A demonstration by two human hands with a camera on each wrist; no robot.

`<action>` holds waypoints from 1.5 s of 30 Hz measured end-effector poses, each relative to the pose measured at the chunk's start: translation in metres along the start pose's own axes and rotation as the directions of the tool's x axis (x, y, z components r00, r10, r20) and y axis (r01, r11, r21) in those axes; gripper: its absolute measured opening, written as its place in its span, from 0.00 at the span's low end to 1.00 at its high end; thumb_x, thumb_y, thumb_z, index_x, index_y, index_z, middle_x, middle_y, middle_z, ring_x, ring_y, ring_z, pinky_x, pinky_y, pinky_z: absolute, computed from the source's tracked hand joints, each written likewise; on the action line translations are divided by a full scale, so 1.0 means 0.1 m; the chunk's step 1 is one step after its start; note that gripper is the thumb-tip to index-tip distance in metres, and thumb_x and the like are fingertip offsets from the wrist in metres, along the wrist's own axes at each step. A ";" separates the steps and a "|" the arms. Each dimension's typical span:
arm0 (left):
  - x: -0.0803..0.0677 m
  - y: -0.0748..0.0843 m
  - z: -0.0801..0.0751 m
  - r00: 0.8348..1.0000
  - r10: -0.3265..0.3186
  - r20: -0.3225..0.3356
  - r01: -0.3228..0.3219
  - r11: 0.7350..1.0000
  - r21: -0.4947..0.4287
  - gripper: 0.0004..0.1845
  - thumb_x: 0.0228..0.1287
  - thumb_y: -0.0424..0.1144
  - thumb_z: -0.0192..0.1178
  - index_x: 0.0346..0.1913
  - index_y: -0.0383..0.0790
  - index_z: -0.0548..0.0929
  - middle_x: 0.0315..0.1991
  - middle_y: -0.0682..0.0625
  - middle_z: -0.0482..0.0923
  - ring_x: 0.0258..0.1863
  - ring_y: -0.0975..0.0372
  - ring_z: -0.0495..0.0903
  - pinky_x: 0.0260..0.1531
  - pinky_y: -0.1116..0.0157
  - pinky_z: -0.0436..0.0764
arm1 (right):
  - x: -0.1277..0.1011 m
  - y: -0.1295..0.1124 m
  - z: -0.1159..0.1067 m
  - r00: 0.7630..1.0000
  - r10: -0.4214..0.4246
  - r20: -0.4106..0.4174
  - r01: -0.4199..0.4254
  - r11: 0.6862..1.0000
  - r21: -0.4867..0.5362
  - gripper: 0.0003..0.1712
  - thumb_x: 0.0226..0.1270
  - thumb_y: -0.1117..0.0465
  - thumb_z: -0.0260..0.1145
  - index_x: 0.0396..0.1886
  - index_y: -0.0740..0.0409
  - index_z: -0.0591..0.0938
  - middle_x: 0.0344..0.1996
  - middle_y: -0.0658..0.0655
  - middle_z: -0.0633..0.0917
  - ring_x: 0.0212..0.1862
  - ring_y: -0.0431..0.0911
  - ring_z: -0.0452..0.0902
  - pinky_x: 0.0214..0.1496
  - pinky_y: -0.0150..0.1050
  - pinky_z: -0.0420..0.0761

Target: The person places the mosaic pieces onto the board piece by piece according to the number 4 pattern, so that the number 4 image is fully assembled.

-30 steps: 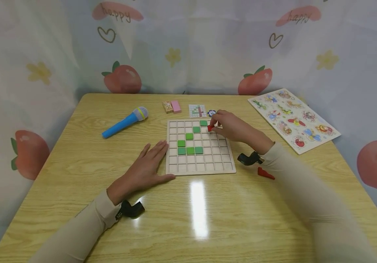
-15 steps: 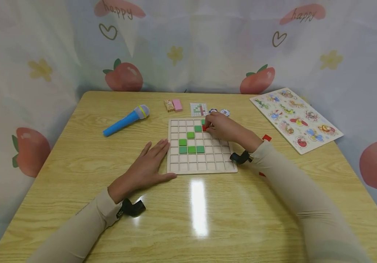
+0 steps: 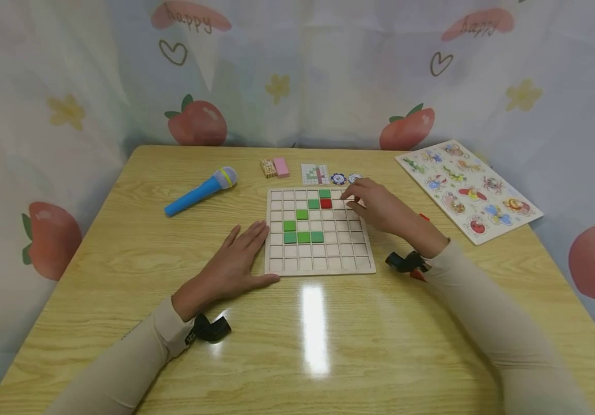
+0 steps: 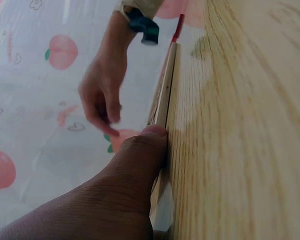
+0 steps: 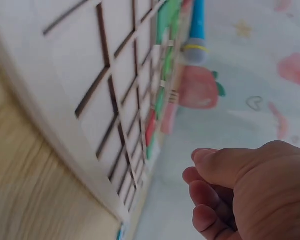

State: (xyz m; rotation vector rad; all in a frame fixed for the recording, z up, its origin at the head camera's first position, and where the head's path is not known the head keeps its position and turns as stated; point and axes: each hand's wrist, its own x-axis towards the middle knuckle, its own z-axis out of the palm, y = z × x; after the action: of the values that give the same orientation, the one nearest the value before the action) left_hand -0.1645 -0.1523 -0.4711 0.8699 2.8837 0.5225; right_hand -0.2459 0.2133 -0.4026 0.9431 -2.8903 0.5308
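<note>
One red square tile (image 3: 326, 203) lies in pale wooden grid board (image 3: 333, 250) beside green tile (image 3: 313, 204); left hand (image 3: 230, 270), empty fingers straight, touches edge, presumably preventing sliding; right hand (image 3: 382, 210) hovers, empty fingers loosely curled

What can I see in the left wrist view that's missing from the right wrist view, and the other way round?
Only the left wrist view shows the left hand, its thumb against the edge of the grid board, plus the right sleeve and black wrist device.

Only the right wrist view shows the board's gridded face, green tiles, a red tile and the blue microphone.

Both share the right hand, the board, the wooden table and the fruit-printed backdrop.
</note>
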 end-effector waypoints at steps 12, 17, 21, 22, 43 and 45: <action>-0.01 0.01 -0.03 1.000 -0.007 0.007 0.007 1.000 0.004 0.63 0.64 0.75 0.63 0.88 0.40 0.50 0.89 0.46 0.47 0.90 0.52 0.45 0.89 0.44 0.40 | -1.18 0.14 -0.33 0.962 0.054 -0.267 -0.058 0.998 -0.008 0.14 0.67 0.72 0.75 0.48 0.54 0.87 0.41 0.50 0.87 0.34 0.34 0.70 0.33 0.30 0.73; -0.03 -0.01 -0.02 1.000 -0.024 0.002 0.024 1.000 0.000 0.63 0.64 0.75 0.64 0.88 0.40 0.50 0.89 0.46 0.47 0.90 0.52 0.46 0.89 0.44 0.39 | -1.52 0.17 -0.26 0.956 0.077 -0.282 -0.072 0.997 0.028 0.17 0.64 0.73 0.76 0.49 0.53 0.87 0.40 0.47 0.86 0.35 0.31 0.68 0.33 0.27 0.72; -0.04 -0.01 -0.01 1.000 -0.021 0.002 0.021 1.000 0.003 0.63 0.64 0.74 0.65 0.88 0.40 0.49 0.89 0.45 0.47 0.90 0.52 0.46 0.89 0.44 0.39 | -1.71 0.18 -0.14 0.947 0.097 -0.306 -0.079 0.994 0.072 0.19 0.63 0.75 0.76 0.50 0.55 0.88 0.41 0.48 0.86 0.35 0.31 0.68 0.33 0.28 0.71; -0.04 -0.01 -0.01 1.000 -0.019 0.003 0.019 1.000 0.004 0.63 0.64 0.74 0.65 0.88 0.40 0.49 0.89 0.45 0.47 0.90 0.52 0.46 0.89 0.44 0.39 | -1.75 0.19 -0.10 0.944 0.103 -0.315 -0.080 0.993 0.086 0.19 0.62 0.75 0.76 0.50 0.56 0.88 0.41 0.48 0.87 0.36 0.31 0.68 0.33 0.28 0.71; 0.00 0.00 0.02 1.000 -0.002 -0.001 0.002 1.000 0.012 0.63 0.64 0.75 0.64 0.88 0.40 0.50 0.89 0.45 0.47 0.89 0.51 0.46 0.89 0.44 0.40 | -2.17 0.35 0.29 0.942 0.160 -0.295 -0.104 0.975 0.196 0.23 0.62 0.74 0.77 0.55 0.52 0.88 0.51 0.53 0.85 0.56 0.30 0.71 0.60 0.16 0.66; 0.00 0.00 0.03 1.000 -0.001 0.000 0.001 1.000 0.011 0.63 0.64 0.75 0.64 0.88 0.40 0.50 0.89 0.45 0.47 0.89 0.51 0.46 0.89 0.44 0.40 | -2.17 0.35 0.30 0.945 0.165 -0.284 -0.110 0.974 0.199 0.23 0.62 0.73 0.78 0.55 0.51 0.88 0.51 0.52 0.85 0.57 0.30 0.70 0.61 0.15 0.64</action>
State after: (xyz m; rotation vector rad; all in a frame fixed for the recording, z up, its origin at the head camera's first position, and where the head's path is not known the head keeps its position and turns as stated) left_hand -0.1638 -0.1514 -0.4737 0.8697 2.8891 0.5071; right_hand -0.0883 0.3521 -0.4754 0.6135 -2.6774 0.8764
